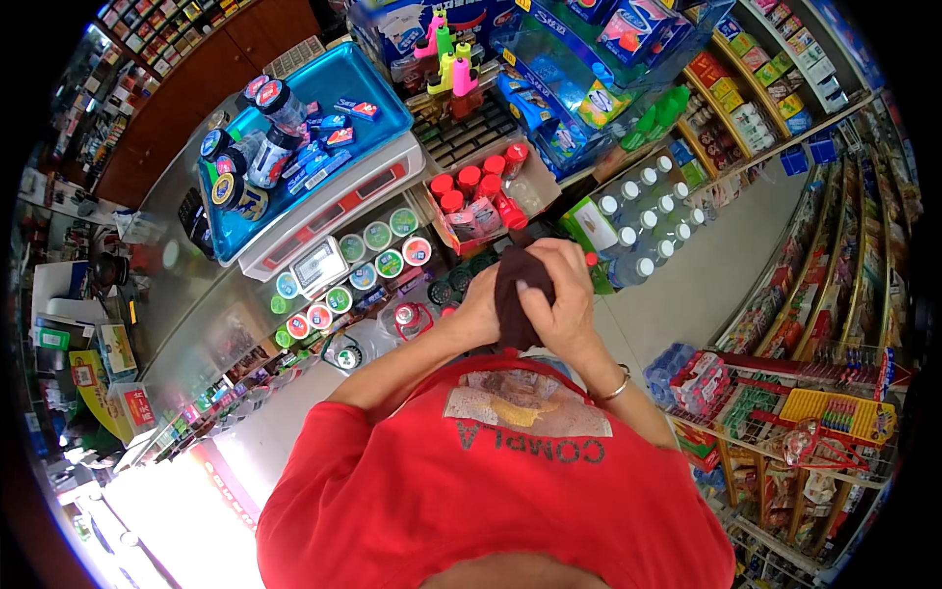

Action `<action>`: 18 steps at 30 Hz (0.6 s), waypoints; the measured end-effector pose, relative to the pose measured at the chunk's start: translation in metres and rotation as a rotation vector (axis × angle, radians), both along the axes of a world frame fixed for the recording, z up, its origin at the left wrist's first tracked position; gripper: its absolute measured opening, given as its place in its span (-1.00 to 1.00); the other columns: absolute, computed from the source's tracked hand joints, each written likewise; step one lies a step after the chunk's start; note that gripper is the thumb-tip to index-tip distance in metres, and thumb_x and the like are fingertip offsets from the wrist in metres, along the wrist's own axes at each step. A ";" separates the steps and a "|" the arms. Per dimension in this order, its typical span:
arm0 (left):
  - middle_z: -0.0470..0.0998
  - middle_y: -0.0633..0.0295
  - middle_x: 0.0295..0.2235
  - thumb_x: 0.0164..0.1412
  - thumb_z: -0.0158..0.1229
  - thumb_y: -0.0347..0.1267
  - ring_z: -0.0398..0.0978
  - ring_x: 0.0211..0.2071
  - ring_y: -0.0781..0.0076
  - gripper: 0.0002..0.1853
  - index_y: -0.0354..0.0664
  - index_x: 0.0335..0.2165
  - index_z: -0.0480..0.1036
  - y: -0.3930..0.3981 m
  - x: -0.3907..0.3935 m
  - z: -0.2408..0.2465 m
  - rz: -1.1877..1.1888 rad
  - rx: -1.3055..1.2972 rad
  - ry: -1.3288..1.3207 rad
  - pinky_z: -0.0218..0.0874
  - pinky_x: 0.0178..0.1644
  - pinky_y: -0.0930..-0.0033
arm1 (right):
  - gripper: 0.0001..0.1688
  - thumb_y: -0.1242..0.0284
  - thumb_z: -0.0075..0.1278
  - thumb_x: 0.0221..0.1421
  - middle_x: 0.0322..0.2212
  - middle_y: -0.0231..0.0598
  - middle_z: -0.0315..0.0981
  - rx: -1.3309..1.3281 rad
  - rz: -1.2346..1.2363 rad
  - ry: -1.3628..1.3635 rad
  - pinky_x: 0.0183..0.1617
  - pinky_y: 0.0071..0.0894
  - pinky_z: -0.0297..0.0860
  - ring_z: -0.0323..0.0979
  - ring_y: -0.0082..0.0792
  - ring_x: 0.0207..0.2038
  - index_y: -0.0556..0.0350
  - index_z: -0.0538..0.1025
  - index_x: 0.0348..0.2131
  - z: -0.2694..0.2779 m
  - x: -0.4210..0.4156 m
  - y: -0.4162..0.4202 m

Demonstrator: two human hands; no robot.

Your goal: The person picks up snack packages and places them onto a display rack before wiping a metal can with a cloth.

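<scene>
Both hands are together in front of my chest, around a dark brown cloth (521, 294). My right hand (563, 291) grips the cloth, its thumb pressed on the front of it. The cloth partly hides my left hand (482, 305), which holds its other side; those fingers are hidden. Just beyond my hands stands an open cardboard box (541, 173) with several red-capped containers (468, 179). To its right are several clear bottles with white caps (647, 219).
On the left, a blue tray (401, 114) holds gum jars and gum packs. Round tubs (377, 235) line the counter below it. Highlighter-shaped bottles (464, 77) stand at the back. A wire rack (758, 442) and long shelves of packets (831, 243) are at the right.
</scene>
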State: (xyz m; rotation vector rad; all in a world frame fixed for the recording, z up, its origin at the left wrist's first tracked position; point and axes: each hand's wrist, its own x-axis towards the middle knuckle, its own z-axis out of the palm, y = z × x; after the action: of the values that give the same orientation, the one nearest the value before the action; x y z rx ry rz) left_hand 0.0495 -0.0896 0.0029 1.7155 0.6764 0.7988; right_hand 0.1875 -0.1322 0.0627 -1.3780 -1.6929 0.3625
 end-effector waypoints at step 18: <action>0.40 0.17 -0.13 0.29 0.06 -0.13 0.39 -0.15 0.44 -0.46 -0.23 0.08 0.18 0.007 -0.017 0.046 0.211 -0.387 -0.504 0.26 -0.06 0.37 | -0.36 0.09 -0.38 0.33 0.09 -0.11 0.29 -0.461 0.554 1.793 0.28 -0.18 0.13 0.26 -0.22 0.14 0.16 0.24 0.17 0.006 0.008 0.022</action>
State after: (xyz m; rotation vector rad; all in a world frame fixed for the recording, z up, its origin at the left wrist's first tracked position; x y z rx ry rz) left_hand 0.0325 -0.0823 0.0489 1.0471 0.6154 1.1159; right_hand 0.1951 -0.1107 0.0691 -0.3003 -0.3412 1.7117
